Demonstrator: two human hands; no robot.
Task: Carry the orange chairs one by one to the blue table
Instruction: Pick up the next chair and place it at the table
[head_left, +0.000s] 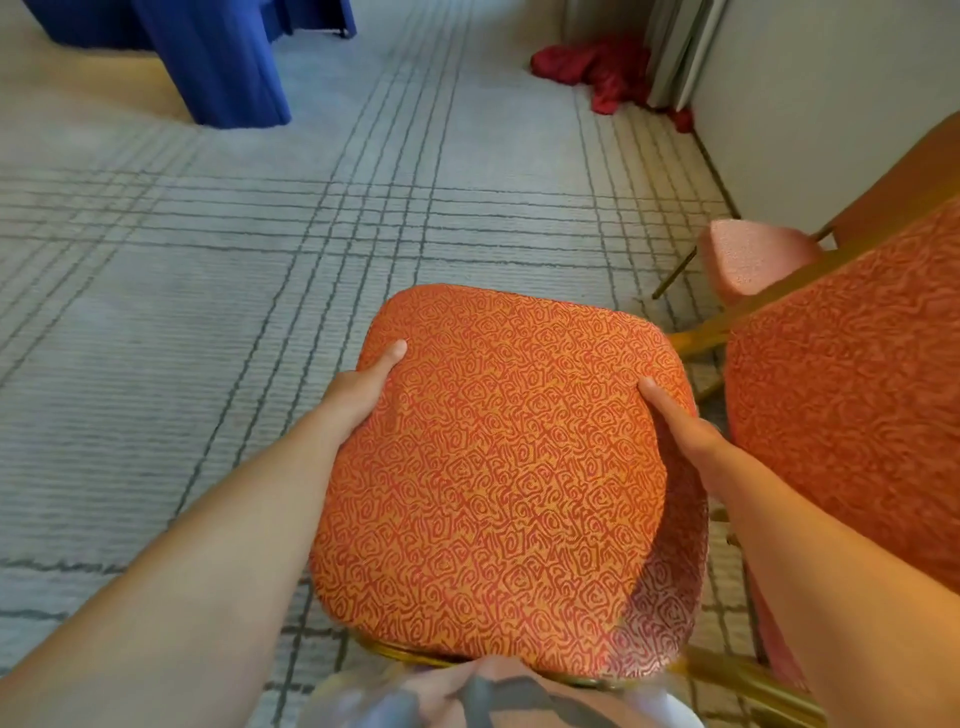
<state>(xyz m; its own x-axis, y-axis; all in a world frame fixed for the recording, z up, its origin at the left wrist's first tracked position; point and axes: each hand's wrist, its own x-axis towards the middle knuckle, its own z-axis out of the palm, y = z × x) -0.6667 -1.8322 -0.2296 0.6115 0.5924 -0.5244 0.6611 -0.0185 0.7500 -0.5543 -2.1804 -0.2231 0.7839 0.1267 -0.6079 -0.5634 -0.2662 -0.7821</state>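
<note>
1. Left hand (363, 395) and right hand (680, 423) clamp opposite edges of the orange swirl-patterned fabric chair (493, 467), thumbs on top, balanced for carrying.
2. Matching orange chair (857, 415) waits just right.
3. Blue-draped table (223, 62) stands far ahead, left.

Orange chair (498, 467) was front centre, its red swirl-pattern cushion facing up and gold frame showing at the near edge. Left hand (363, 389) and right hand (680, 421) gripped its side edges, thumbs on top. Second orange chair (852, 405) was just beside it on the right, same fabric. Blue desk (223, 57) stood far upper left, cloth draped to the floor, well apart from both chairs.
</note>
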